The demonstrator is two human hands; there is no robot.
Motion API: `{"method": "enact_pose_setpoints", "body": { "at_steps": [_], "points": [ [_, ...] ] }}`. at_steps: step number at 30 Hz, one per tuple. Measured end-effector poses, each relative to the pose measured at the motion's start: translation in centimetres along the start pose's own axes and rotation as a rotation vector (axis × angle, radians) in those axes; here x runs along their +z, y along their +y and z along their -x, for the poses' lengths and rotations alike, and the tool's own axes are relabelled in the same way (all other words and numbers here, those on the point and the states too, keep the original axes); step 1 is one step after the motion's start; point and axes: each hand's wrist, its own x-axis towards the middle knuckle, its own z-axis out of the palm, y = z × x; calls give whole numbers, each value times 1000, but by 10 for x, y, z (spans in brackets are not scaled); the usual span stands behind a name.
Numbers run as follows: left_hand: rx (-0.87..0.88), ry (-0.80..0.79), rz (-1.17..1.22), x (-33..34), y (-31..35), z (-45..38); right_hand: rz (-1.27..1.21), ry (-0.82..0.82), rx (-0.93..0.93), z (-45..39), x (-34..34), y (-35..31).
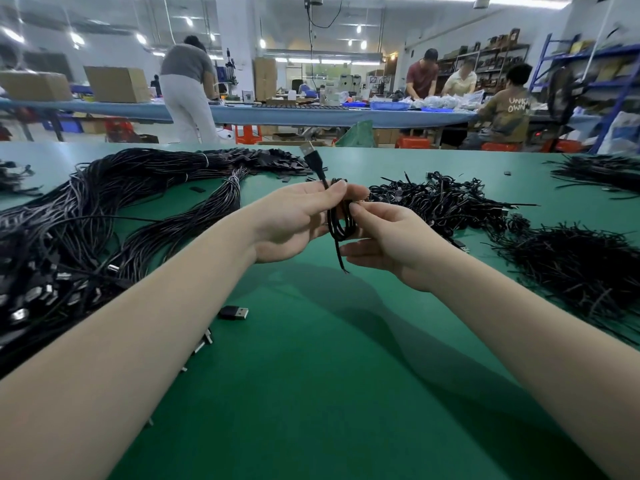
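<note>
Both hands, left (pixel 294 220) and right (pixel 384 240), grip the coiled cable (pixel 341 220) between them, apparently mid-air.

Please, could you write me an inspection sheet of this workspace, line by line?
Surface: flat green table top, with the arms' shadows on it.
Job's things: coiled black USB cable held above the table, its metal plug pointing up.
Clutter: loose black USB plug lying near the left forearm; heap of thin black strands at right.
Grippers: left hand grips the coil; right hand pinches it.
Cables: long black cable bundles at left; pile of small black coils beyond the right hand.
Surroundings: blue workbench with brown cardboard boxes behind; people working there.
</note>
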Motion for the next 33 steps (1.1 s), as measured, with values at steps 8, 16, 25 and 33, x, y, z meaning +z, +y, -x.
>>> {"method": "enact_pose_setpoints", "body": {
  "at_steps": [8,16,25,33],
  "points": [
    [88,86,19,5,-6,-3,188,-180,-24,9,9,-2],
    [120,243,-38,18,-20,-8,779,64,-323,4,23,11],
    [-119,440,-444,80,-58,-1,1076,106,-29,-2,-10,36],
    [287,320,-1286,30,-75,36,1202,97,-146,4,-21,42]
  ]
}}
